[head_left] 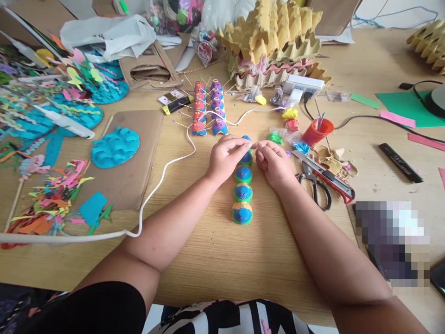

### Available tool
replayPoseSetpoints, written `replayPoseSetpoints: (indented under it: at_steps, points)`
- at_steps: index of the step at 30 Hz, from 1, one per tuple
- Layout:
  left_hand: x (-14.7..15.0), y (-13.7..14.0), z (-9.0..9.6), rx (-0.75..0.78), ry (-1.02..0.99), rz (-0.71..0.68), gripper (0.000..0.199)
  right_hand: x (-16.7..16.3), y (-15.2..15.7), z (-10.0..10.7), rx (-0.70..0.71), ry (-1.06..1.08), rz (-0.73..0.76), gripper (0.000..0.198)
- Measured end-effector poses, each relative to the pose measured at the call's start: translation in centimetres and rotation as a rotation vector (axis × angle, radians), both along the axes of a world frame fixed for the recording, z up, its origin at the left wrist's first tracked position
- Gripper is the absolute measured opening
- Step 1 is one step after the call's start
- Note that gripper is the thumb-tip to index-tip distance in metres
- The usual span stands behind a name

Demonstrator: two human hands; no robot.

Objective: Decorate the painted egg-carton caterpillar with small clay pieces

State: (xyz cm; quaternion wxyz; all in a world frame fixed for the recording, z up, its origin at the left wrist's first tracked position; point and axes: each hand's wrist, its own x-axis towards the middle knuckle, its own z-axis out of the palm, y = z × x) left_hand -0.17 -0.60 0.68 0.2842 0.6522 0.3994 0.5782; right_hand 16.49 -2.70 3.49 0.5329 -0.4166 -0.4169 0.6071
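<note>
A row of egg-carton cups (242,213), blue and green with small faces, runs away from me across the table. Over the far end of the row, my left hand (224,160) pinches thumb and forefinger together. My right hand (274,162) is closed in a pinch just to its right, and the fingertips almost meet. Whatever lies between the fingers is too small to make out. Part of the farthest cup is hidden behind my left fingers. Beyond stand red-and-blue cups (199,127) and purple-and-blue cups (219,125) with pins stuck in them.
A box cutter (330,178) and black-handled scissors (318,188) lie right of my right hand, near a red cup (318,131). Left are a white cord (163,171), cardboard (139,162), a blue clay piece (116,147) and paper scraps (55,199). Egg trays (271,41) stack behind.
</note>
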Motion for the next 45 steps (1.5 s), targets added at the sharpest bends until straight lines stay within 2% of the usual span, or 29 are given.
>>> replayPoseSetpoints:
  at_steps: [9, 18, 25, 36, 45]
  points:
    - [0.01, -0.19, 0.27, -0.029, 0.032, -0.008, 0.033, 0.18, 0.13, -0.49, 0.02, -0.048, 0.034, 0.046]
    - [-0.06, -0.23, 0.33, -0.037, -0.005, -0.021, 0.039, 0.2, 0.21, -0.73, 0.026, -0.052, 0.026, 0.042]
    - [0.05, -0.23, 0.31, -0.055, 0.015, -0.041, 0.03, 0.28, 0.21, -0.78, 0.031, -0.069, 0.035, 0.044]
    - [0.15, -0.37, 0.5, -0.022, 0.017, -0.07, 0.012, 0.13, 0.26, -0.46, -0.001, 0.029, 0.001, 0.041]
    - [-0.01, -0.01, 0.1, 0.025, 0.052, -0.085, 0.012, 0.22, 0.32, -0.61, 0.012, 0.053, 0.007, 0.043]
